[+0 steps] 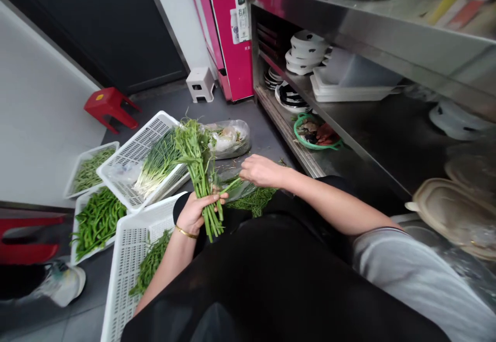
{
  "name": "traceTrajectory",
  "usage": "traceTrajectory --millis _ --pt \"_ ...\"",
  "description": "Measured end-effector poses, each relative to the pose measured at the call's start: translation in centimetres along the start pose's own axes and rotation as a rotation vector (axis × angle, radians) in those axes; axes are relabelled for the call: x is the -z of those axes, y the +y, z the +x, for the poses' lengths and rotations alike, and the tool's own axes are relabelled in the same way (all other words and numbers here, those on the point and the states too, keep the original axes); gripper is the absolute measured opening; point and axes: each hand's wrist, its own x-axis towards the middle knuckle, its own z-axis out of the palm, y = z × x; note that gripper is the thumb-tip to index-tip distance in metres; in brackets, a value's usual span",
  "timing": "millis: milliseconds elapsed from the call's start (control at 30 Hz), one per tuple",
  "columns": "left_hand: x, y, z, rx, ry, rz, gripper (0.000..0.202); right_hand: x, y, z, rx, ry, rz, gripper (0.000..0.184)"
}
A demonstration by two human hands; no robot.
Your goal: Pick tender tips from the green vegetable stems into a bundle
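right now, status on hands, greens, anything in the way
Left hand: gripping leafy green bunch. Right hand: pinching thin green stem. Plastic bag: on floor beyond hands, blocking neither.

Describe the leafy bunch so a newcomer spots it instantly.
Start at the black clothing, bottom centre. Above it, the left hand, wearing a gold-coloured bracelet, grips the leafy bunch. Unlike the scallions lying in the white basket beside it, this bunch is held in the hand, its thick stalks sticking out below.
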Motion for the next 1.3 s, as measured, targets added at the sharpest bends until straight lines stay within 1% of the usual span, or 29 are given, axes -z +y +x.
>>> traceTrajectory --millis 67,133,233,333,433,500,600,667,733,800,867,933,967,1000,1033,1067,1100,1133,1167,1200,1233,1300 --pt "0.4 -0.2 -0.2 -0.006 -0.014 -0.003 0.036 -0.5 0.4 -0.7 -0.105 -0.01 0.025 0.03" --pt "0.8 -0.4 -0.1 -0.022 -0.002 -0.022 0.036 -0.5 0.4 -1.5 -0.168 0.001 0.041 0.033" --pt "1.0 -0.6 0.3 -0.056 -0.008 -0.13 0.034 -0.3 -0.3 -2.2 -0.162 -0.013 0.038 0.034" --pt "0.8 -0.7 0.7 -0.07 -0.119 -0.27 0.03 -0.4 -0.8 -2.4 -0.157 -0.006 0.037 0.035" --pt "0.5 -1.0 0.8 -0.078 -0.221 -0.336 0.024 -0.4 -1.2 -2.2 -0.129 -0.026 0.078 0.036" --pt "0.0 -1.4 0.8 -0.083 -0.233 -0.362 0.024 -0.4 -1.4 -2.0 -0.102 -0.068 0.11 0.036" --pt "-0.6 -1.8 0.9 -0.085 -0.218 -0.417 0.026 -0.4 -1.9 -1.6 -0.076 -0.133 0.163 0.034" --pt "-0.7 -2.1 0.9 -0.082 -0.213 -0.46 0.025 -0.6 -2.3 -1.5 -0.07 -0.155 0.223 0.031" --pt "-0.7 -2.3 1.0 -0.067 -0.211 -0.493 0.023 -1.4 -2.8 -1.6 -0.085 -0.149 0.313 0.028" --pt "-0.9 -2.7 1.1 -0.061 -0.182 -0.516 0.018 -2.6 -3.3 -1.6 -0.145 -0.07 0.476 0.025" --pt "-1.1 -3.1 1.3 -0.063 -0.131 -0.532 0.013 -4.2 -3.6 -1.6 -0.28 0.074 0.772 0.024" --pt "-1.5 -3.5 1.4 -0.064 -0.086 -0.55 0.013 -5.5 -3.3 -1.6 -0.503 0.271 1.157 0.025" --pt "-1.7 -3.7 1.5 -0.058 -0.073 -0.558 0.013 -5.9 -2.9 -1.7 -0.63 0.389 1.333 0.026" --pt "-1.9 -3.9 1.5 -0.052 -0.063 -0.565 0.013 -6.1 -2.4 -1.8 -0.752 0.523 1.464 0.027" --pt "-1.9 -4.1 1.5 -0.052 -0.053 -0.569 0.013 -6.0 -1.8 -2.0 -0.853 0.664 1.53 0.029" --pt "-2.0 -4.2 1.6 -0.055 -0.042 -0.567 0.014 -5.8 -1.2 -2.2 -0.912 0.782 1.523 0.031" --pt "-2.0 -4.2 1.6 -0.057 -0.033 -0.554 0.015 -5.3 -0.7 -2.4 -0.922 0.85 1.448 0.032" --pt "-2.0 -4.3 1.6 -0.058 -0.026 -0.531 0.017 -4.8 -0.5 -2.5 -0.88 0.852 1.317 0.033" --pt "-2.0 -4.4 1.7 -0.057 -0.023 -0.502 0.018 -4.3 -0.5 -2.4 -0.796 0.782 1.154 0.033" --pt "-2.1 -4.4 1.7 -0.057 -0.026 -0.47 0.019 -3.8 -0.7 -2.2 -0.681 0.65 0.985 0.034" --pt "-2.1 -4.4 1.8 -0.055 -0.034 -0.441 0.02 -3.4 -1.2 -1.7 -0.55 0.48 0.83 0.033" --pt "-2.3 -4.3 1.8 -0.052 -0.058 -0.403 0.022 -3.2 -2.2 -0.7 -0.315 0.157 0.616 0.027"
